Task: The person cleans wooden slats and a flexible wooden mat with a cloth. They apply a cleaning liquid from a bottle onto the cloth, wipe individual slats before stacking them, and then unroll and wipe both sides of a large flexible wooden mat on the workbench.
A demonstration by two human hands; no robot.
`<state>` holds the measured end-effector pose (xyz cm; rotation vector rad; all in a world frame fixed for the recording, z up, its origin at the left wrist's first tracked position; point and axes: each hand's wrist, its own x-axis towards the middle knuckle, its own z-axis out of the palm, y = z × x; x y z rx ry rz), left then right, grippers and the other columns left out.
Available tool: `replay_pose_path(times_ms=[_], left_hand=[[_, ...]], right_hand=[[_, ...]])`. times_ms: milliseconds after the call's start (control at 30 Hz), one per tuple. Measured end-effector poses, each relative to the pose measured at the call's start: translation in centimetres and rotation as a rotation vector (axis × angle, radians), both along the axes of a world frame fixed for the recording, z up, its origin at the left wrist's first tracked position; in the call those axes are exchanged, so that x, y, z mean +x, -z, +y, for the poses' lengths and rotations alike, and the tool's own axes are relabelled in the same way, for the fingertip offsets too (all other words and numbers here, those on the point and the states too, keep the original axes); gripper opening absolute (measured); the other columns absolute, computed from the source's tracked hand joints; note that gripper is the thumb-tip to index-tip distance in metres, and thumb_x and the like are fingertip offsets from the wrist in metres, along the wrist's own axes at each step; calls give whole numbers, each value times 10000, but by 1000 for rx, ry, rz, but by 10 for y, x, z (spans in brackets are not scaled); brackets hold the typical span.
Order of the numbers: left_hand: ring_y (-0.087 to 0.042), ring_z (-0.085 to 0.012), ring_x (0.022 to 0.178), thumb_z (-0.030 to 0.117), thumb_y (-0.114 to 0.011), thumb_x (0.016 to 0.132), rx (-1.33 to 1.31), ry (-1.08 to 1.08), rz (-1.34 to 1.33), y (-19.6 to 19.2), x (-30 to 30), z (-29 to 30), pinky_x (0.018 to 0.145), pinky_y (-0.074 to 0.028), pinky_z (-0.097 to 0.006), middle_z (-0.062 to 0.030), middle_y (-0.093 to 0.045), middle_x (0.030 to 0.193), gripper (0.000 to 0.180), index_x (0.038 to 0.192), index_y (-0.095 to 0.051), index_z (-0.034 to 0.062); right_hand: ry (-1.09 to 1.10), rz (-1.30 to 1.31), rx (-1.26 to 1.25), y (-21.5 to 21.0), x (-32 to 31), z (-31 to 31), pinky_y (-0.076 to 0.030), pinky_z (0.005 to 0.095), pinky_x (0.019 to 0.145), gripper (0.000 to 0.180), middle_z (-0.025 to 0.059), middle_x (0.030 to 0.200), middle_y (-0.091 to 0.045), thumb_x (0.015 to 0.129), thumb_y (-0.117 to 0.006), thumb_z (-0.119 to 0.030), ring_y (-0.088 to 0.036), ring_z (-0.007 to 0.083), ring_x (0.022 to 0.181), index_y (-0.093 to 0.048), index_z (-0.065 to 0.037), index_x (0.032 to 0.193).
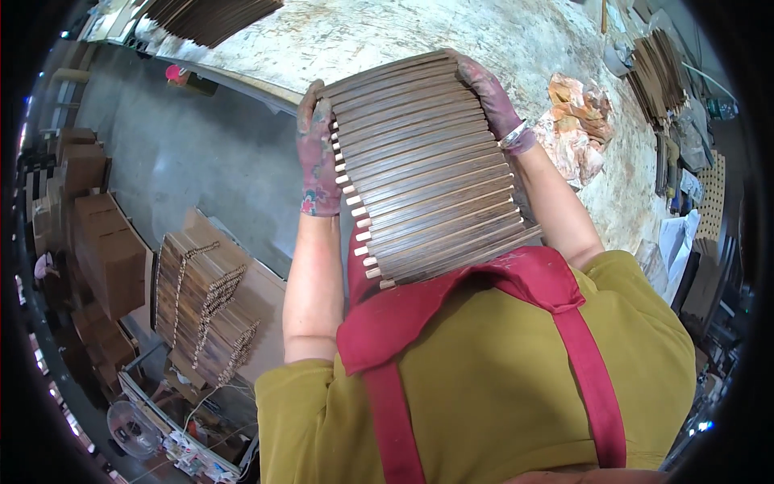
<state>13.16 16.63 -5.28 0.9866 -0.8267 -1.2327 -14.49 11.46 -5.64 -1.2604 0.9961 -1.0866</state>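
A wide row of dark brown wooden slats [423, 165], packed side by side, is held between my two hands in front of my chest. Pale peg-like ends stick out along its left edge, most plainly on the nearer slats. My left hand [318, 157], in a stained purple glove with a flowered cuff, grips the far left end. On the opposite side my right hand [489, 95], gloved in stained purple too, closes round the far right corner. The near slats rest against my red apron [516, 278]. Some fingers are hidden behind the row.
A paint-stained pale worktable [387, 40] lies ahead, with another bundle of dark slats [211, 16] at far left. Crumpled stained cloth or paper [576, 125] sits right of my right hand. More slats [657, 77] stand beyond. Stacked wooden pieces [205, 298] and cardboard boxes [109, 254] are left.
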Motion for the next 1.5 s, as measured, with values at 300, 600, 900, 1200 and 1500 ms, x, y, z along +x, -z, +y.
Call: replay_pose_path(times_ms=[300, 600, 900, 1200, 1500], left_hand=[[-562, -169, 1117, 219, -550, 963, 14, -219, 480, 13, 98, 113, 968, -473, -330, -63, -567, 1223, 446, 1384, -457, 106], [-579, -120, 1006, 245, -596, 944, 337, -652, 449, 84, 262, 276, 887, -480, -271, -37, -613, 1132, 405, 1321, -532, 111], [-604, -118, 957, 377, -513, 981, 507, -959, 351, 92, 363, 397, 800, -524, -297, -30, -625, 1067, 386, 1257, -561, 111], [-603, -155, 1015, 511, -536, 927, 488, -1401, 358, 75, 411, 439, 826, -513, -309, -48, -614, 1146, 550, 1265, -548, 76], [-418, -194, 1309, 451, -480, 976, 446, -1556, 535, 97, 426, 502, 1100, -308, -339, -95, -467, 1410, 638, 1412, -412, -10]], right_hand=[[-338, -6, 74, 3, 132, 18, -401, 315, 1025, 541, 94, 1277, -583, 981, -528, -374, -546, 174, 1152, -482, -11, 1380], [-757, 102, 317, 105, 354, 87, -367, 310, 1039, 587, 56, 1318, -559, 945, -560, -432, -501, 159, 1198, -510, -15, 1355], [-1223, 195, 364, 96, 569, 162, -396, 308, 1009, 491, 90, 1264, -592, 979, -470, -392, -529, 173, 1156, -576, -13, 1273], [-1602, 410, 139, 109, 761, 216, -411, 333, 999, 476, 131, 1215, -621, 994, -429, -380, -564, 230, 1124, -585, -5, 1242], [-1903, 555, 191, 139, 845, 296, -382, 311, 1043, 497, 126, 1271, -586, 1007, -407, -372, -541, 203, 1172, -544, 8, 1296]])
